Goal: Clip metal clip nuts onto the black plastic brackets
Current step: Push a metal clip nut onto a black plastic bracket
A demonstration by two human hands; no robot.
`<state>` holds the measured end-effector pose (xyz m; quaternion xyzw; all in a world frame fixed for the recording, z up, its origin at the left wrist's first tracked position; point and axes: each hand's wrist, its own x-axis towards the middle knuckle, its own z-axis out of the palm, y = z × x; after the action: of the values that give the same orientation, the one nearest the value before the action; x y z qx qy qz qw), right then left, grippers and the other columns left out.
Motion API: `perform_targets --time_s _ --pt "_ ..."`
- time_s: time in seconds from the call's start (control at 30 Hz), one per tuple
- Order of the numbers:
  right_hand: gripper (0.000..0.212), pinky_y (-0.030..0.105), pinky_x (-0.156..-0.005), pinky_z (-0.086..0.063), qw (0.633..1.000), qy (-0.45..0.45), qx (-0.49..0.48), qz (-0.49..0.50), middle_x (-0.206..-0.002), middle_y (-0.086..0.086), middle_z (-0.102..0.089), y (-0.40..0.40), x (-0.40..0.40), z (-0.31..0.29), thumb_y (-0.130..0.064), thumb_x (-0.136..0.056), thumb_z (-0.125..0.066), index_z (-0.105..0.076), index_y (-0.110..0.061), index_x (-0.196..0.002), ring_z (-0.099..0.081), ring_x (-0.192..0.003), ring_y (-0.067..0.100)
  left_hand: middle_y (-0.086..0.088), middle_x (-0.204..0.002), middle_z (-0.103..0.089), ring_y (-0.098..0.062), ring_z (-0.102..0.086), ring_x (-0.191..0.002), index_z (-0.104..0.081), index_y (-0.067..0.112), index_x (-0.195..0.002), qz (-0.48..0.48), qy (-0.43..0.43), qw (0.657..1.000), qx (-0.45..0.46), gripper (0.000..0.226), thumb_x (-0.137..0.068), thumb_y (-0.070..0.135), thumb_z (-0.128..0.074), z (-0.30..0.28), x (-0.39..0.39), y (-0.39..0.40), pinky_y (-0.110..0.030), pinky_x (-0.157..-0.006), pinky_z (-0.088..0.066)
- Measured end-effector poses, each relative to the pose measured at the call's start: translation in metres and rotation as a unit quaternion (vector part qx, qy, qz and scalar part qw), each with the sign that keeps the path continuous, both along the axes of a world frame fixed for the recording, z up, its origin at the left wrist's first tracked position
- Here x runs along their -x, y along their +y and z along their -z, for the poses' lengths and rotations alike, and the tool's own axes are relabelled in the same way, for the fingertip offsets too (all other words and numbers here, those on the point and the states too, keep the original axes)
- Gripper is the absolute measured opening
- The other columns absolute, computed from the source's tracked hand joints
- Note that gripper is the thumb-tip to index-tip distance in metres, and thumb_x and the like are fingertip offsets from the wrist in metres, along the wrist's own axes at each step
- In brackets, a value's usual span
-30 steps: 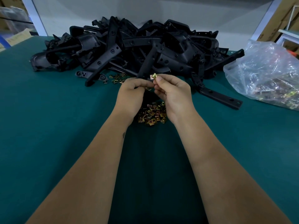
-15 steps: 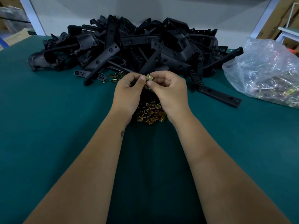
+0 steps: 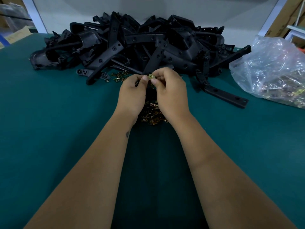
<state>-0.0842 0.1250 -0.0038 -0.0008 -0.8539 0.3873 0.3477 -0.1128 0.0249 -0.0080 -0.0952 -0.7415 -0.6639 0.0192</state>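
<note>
A brass clip nut (image 3: 151, 76) sits between the fingertips of both hands, above the table (image 3: 49, 129). The left hand (image 3: 132, 95) pinches a black bracket (image 3: 152, 63), whose long axis runs away toward the pile (image 3: 132, 45); the right hand (image 3: 171, 95) pinches the nut at the bracket's near end, its flat face toward the camera.

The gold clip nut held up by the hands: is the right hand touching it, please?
Touching. The head view shows the right hand pinching the clip nut between fingertip and thumb, no gap.

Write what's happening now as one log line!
left hand: holds bracket | right hand: pinches clip nut at bracket end | loose nuts below
</note>
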Motion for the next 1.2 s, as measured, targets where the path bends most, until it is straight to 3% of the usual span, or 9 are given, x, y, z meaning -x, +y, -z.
perform_targets --time_s 0.2,0.3,0.43,0.57,0.67,0.83,0.97,1.1,1.2 --pt "0.011 0.017 -0.080 -0.048 0.999 0.006 0.035 0.005 -0.095 -0.003 -0.067 0.002 -0.003 0.000 -0.006 -0.091 -0.063 -0.069 -0.008 -0.100 -0.061 -0.090 0.009 0.010 -0.095 -0.071 -0.002 -0.063 -0.092 -0.070 0.025 -0.097 -0.001 0.020 1.000 -0.009 0.018 -0.102 0.026 -0.053 0.000 0.000 0.000 -0.018 -0.079 -0.048" --pt "0.012 0.010 -0.078 -0.045 0.996 0.018 0.068 0.050 -0.096 -0.003 -0.068 0.010 -0.004 -0.002 -0.008 -0.092 -0.063 -0.070 -0.010 -0.102 -0.060 -0.089 0.005 0.004 -0.095 -0.073 -0.012 -0.067 -0.096 -0.071 0.026 -0.090 -0.030 0.010 0.998 -0.052 0.013 -0.098 0.025 -0.061 0.000 0.002 -0.002 -0.030 -0.089 -0.055" --pt "0.027 0.019 -0.078 -0.045 0.986 -0.054 0.104 0.117 -0.096 -0.006 -0.065 0.032 -0.004 -0.001 -0.009 -0.094 -0.060 -0.063 -0.017 -0.120 -0.058 -0.090 0.006 -0.005 -0.102 -0.068 -0.022 -0.065 -0.101 -0.067 0.019 -0.091 -0.092 -0.073 0.973 -0.201 0.011 -0.094 0.008 -0.065 -0.003 0.010 -0.011 -0.044 -0.101 -0.052" --pt "0.029 0.028 -0.083 -0.047 0.979 -0.146 0.006 0.138 -0.113 -0.004 -0.058 0.040 -0.005 0.003 -0.013 -0.092 -0.059 -0.063 -0.021 -0.120 -0.056 -0.107 0.016 -0.003 -0.096 -0.067 -0.012 -0.067 -0.080 -0.064 0.014 -0.096 -0.116 -0.145 0.926 -0.329 0.011 -0.095 0.003 -0.063 -0.001 0.019 -0.018 -0.025 -0.070 -0.057" --pt "0.023 0.029 -0.083 -0.049 0.986 -0.157 -0.026 0.045 -0.101 -0.012 -0.061 0.034 -0.008 -0.001 -0.011 -0.086 -0.056 -0.073 -0.024 -0.095 -0.059 -0.102 0.013 -0.005 -0.089 -0.069 -0.011 -0.063 -0.070 -0.065 0.005 -0.108 -0.109 -0.184 0.884 -0.416 0.015 -0.095 0.001 -0.062 -0.002 0.021 -0.021 -0.019 -0.060 -0.053" --pt "0.020 0.040 -0.102 -0.039 0.953 -0.265 -0.123 -0.079 -0.103 -0.011 -0.055 0.028 -0.009 0.001 -0.022 -0.085 -0.066 -0.075 -0.027 -0.102 -0.046 -0.116 0.022 -0.001 -0.065 -0.071 -0.010 -0.069 -0.060 -0.062 0.002 -0.088 -0.040 -0.182 0.860 -0.476 0.013 -0.096 -0.007 -0.056 -0.003 0.018 -0.021 -0.020 -0.064 -0.055" --pt "0.012 0.046 -0.103 -0.039 0.952 -0.276 -0.090 -0.096 -0.108 -0.003 -0.059 0.029 -0.008 0.000 -0.025 -0.084 -0.074 -0.076 -0.030 -0.095 -0.050 -0.115 0.026 -0.006 -0.094 -0.069 -0.013 -0.070 -0.073 -0.059 0.005 -0.107 -0.015 -0.183 0.877 -0.443 0.018 -0.097 -0.008 -0.050 -0.002 0.018 -0.019 -0.023 -0.067 -0.057" --pt "0.018 0.036 -0.097 -0.042 0.952 -0.279 -0.078 -0.102 -0.093 -0.015 -0.055 0.029 -0.009 -0.001 -0.023 -0.082 -0.076 -0.068 -0.038 -0.078 -0.054 -0.106 0.018 -0.006 -0.102 -0.066 -0.018 -0.069 -0.086 -0.052 0.013 -0.117 -0.006 -0.184 0.893 -0.410 0.033 -0.097 -0.012 -0.043 -0.001 0.018 -0.016 -0.027 -0.064 -0.058" --pt "0.014 0.015 -0.072 -0.043 0.964 -0.243 -0.018 -0.104 -0.082 -0.016 -0.060 0.027 -0.009 0.001 -0.012 -0.081 -0.074 -0.069 -0.025 -0.080 -0.058 -0.080 0.002 -0.006 -0.104 -0.067 -0.020 -0.069 -0.090 -0.051 0.016 -0.108 0.004 -0.185 0.892 -0.413 0.036 -0.094 -0.014 -0.037 0.000 0.018 -0.015 -0.031 -0.063 -0.059"
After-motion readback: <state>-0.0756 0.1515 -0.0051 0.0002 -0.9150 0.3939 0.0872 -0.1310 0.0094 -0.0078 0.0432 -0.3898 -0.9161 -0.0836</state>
